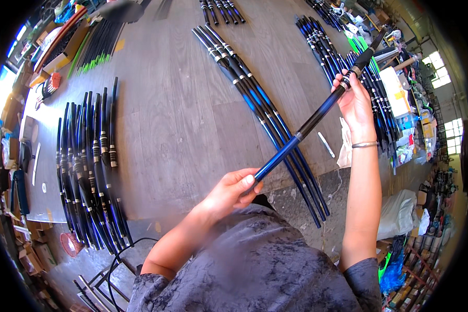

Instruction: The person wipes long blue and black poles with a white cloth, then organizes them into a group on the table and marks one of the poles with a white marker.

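Observation:
A dark fishing rod (279, 157), blue toward its near end and black toward its far end, slants across in front of me above the table. My left hand (233, 191) is closed around its lower blue end, thumb on top. Farther up, my right hand (357, 106) grips the rod by the silver-ringed section, with a bracelet on that wrist. Below the held rod lie three similar blue-and-black rods (250, 99) side by side, their near ends sticking out past the table edge. The held rod crosses over them and hides a small part.
Many rods (91, 161) lie in a row on the left of the grey table (161, 104); more rods (322, 47) lie at the right and far edge. Thin black sticks with green ends (96, 52) are far left. A white strip (326, 145) lies near the right edge.

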### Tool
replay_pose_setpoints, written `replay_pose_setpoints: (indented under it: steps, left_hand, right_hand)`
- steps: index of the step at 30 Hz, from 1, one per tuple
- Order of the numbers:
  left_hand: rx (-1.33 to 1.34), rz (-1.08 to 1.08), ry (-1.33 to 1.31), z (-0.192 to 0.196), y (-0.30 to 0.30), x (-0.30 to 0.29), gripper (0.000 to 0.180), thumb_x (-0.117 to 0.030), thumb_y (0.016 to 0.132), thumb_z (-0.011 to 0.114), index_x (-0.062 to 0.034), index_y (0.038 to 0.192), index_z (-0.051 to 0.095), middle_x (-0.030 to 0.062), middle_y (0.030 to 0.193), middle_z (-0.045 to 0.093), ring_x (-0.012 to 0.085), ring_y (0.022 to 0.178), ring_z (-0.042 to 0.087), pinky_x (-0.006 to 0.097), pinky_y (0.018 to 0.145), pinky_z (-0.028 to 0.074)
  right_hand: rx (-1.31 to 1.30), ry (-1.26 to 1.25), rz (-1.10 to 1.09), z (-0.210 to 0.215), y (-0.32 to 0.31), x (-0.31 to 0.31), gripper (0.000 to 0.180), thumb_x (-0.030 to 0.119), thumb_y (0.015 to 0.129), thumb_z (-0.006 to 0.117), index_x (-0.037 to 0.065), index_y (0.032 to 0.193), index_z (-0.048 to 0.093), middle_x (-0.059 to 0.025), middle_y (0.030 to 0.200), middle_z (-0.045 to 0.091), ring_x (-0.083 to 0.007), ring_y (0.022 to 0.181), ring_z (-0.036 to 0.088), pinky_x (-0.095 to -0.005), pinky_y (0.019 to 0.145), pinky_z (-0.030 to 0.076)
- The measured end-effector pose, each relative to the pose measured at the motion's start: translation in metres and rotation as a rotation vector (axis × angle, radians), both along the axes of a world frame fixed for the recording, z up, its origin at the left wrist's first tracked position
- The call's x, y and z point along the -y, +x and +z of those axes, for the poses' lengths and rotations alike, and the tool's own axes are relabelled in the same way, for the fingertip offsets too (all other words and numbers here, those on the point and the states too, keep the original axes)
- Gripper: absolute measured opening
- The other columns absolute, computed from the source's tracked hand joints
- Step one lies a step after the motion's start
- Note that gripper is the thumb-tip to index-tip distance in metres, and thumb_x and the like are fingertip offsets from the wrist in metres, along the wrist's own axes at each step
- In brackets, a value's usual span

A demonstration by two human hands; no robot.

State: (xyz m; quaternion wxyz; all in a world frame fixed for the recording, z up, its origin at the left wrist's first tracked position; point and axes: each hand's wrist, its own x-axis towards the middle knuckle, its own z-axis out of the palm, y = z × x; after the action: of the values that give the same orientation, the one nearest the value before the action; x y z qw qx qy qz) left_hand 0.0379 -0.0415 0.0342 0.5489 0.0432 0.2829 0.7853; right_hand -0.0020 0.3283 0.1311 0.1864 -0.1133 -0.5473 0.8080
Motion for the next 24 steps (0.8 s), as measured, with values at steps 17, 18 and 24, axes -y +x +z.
replay_pose_setpoints:
  steps: [17, 18, 24]
  left_hand:
    - [-0.140, -0.158, -0.146, 0.007, -0.001, -0.006, 0.047, -0.019, 0.093, 0.062, 0.0010, 0.132, 0.044, -0.0028, 0.072, 0.043, 0.0058, 0.055, 0.036, 0.020, 0.048, 0.028]
    - [-0.147, -0.183, -0.167, 0.010, -0.001, -0.009, 0.046, -0.017, 0.093, 0.061, 0.0011, 0.132, 0.044, -0.0029, 0.072, 0.043, 0.0057, 0.055, 0.036, 0.020, 0.048, 0.028]
    - [-0.250, -0.001, -0.304, 0.005, 0.007, -0.017, 0.052, -0.014, 0.092, 0.061, 0.0011, 0.137, 0.040, -0.0033, 0.071, 0.041, 0.0051, 0.051, 0.035, 0.021, 0.045, 0.026]
  right_hand:
    - [0.009, -0.076, 0.048, -0.015, -0.003, 0.008, 0.020, 0.019, 0.094, 0.062, 0.003, 0.105, 0.059, -0.0128, 0.093, 0.065, -0.0223, 0.085, 0.065, -0.0354, 0.078, 0.055]
    - [0.033, -0.046, -0.018, -0.015, -0.004, 0.015, 0.017, 0.017, 0.094, 0.061, 0.002, 0.103, 0.059, -0.0136, 0.092, 0.064, -0.0232, 0.083, 0.064, -0.0359, 0.077, 0.055]
    - [0.034, -0.119, 0.088, -0.058, -0.006, 0.024, 0.026, 0.028, 0.098, 0.054, 0.006, 0.112, 0.060, -0.0144, 0.102, 0.068, -0.0228, 0.090, 0.068, -0.0359, 0.078, 0.056]
